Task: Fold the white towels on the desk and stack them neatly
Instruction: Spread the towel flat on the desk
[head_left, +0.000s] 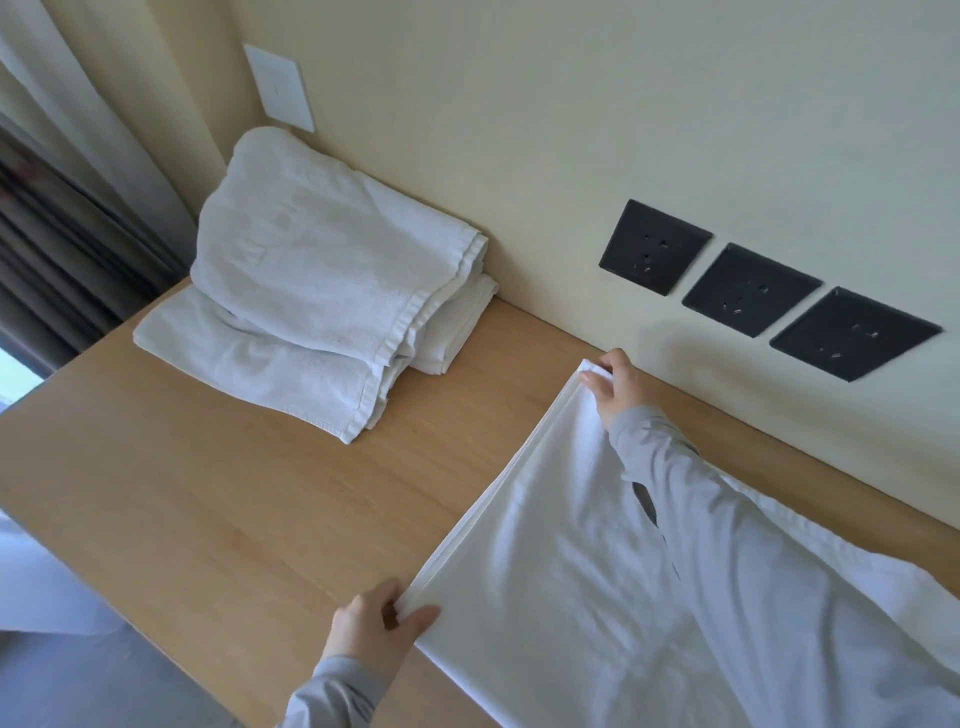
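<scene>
1. While the fingers of the left hand (382, 623) curl round the near corner of the white towel (571, 571), thumb on top and cloth pinched between, the right hand (615, 387) pinches the far corner with thumb and fingertips close by the wall (519, 130).
2. Between the two grips runs one hemmed edge, at least two layers thick. It is fairly straight, from 7 o'clock at the left hand to 1 o'clock at the right hand.
3. From that edge the towel's body spreads toward 4 o'clock, flat on the desk (234, 493) under the right sleeve (727, 519). It passes out of view at the right and bottom, so its full length cannot be told.
4. The next move seems to turn on this relation: the cloth lies wholly on the 4 o'clock side of both hands. A fold would carry the held edge that way, with both hands moving together to keep the corners square.
5. Farther out, the stack of folded towels (322, 291) sits against the wall, at about 10 o'clock from the right hand and 12 o'clock from the left. It is well apart from the held towel, with bare desk between.
6. Neither hand looks clearly nearer the stack, whose upper towel lies askew.
</scene>
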